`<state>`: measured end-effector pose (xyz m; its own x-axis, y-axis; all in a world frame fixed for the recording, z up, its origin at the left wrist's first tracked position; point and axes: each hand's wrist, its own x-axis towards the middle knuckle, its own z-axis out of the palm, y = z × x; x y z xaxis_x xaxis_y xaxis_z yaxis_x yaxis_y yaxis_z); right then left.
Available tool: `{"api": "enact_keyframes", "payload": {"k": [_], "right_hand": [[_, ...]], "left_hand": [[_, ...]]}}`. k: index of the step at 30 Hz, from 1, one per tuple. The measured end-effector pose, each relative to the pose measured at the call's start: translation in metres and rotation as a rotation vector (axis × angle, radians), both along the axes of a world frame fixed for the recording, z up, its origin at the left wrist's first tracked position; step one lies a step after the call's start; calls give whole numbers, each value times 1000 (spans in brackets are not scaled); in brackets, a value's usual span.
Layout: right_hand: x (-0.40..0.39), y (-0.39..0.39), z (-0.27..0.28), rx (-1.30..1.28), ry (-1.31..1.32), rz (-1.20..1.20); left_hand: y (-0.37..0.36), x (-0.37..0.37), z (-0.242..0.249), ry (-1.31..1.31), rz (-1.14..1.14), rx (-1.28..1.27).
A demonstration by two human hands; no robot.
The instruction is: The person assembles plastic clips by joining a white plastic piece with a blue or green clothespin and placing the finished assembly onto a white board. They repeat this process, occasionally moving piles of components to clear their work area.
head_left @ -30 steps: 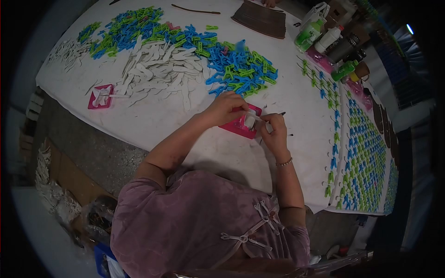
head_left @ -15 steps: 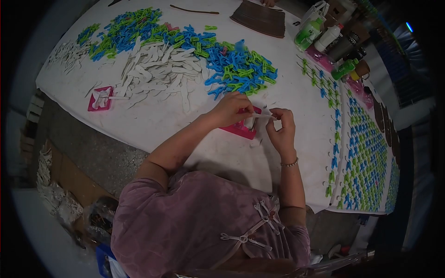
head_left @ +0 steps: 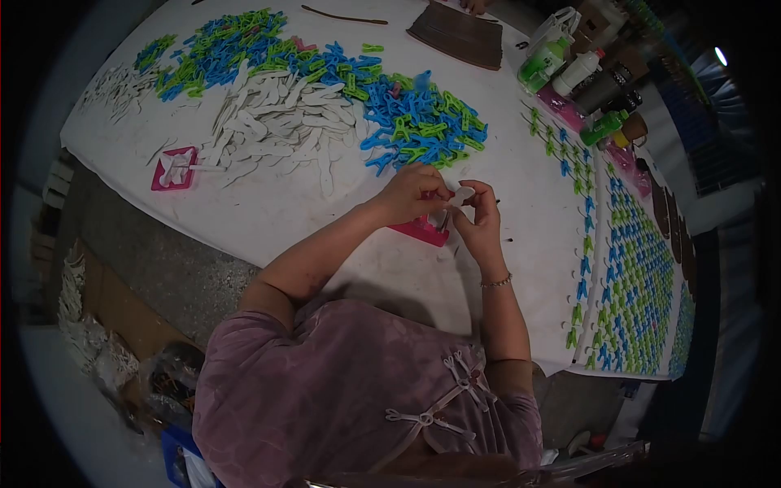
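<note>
Working at a white-covered table (head_left: 268,220), both hands meeting just above a pink jig (head_left: 423,229). Left hand (head_left: 413,193) curling nearly closed, fingertips pinching toward a small white plastic piece (head_left: 462,195) and touching it from the left. Right hand (head_left: 482,218) gripping the same white piece from the other side, thumb and forefinger narrowed on it, remaining fingers folded loosely below. Holding the piece raised off the cloth, just over the far edge of the pink jig and between the two hands. Wearing a thin bracelet (head_left: 496,281) at the right wrist.

Lying beyond the hands, near them: a heap of blue and green clips (head_left: 423,122), and left of that a pile of white pieces (head_left: 277,122). Sitting well apart on the left side of the table: a second pink jig (head_left: 174,168) with white parts on it. Running down the right side: rows of blue and green clips mounted on white cards (head_left: 634,276). Standing at the far right corner: green and white bottles (head_left: 561,61). Resting at the far edge: a dark brown stack (head_left: 455,34).
</note>
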<state>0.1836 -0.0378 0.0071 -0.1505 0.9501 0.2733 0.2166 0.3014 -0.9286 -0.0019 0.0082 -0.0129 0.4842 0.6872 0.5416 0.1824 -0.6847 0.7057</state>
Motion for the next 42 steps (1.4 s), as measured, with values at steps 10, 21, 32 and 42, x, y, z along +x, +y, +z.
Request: {"api": "enact_keyframes", "payload": {"k": [10,21,32,42], "right_hand": [[-16,-2,-3,44,-122,-62],[3,-3,-13,143,-327,-73],[13,-7,-14,158,-350,-125],[22,-12,18,280,-505,-194]], "left_hand": [[-10,-13,45,35,47,64],[-6,-24,23,81,87,14],[-2,-15,3,40,65,16],[-2,1,9,131,-10,-110]]}}
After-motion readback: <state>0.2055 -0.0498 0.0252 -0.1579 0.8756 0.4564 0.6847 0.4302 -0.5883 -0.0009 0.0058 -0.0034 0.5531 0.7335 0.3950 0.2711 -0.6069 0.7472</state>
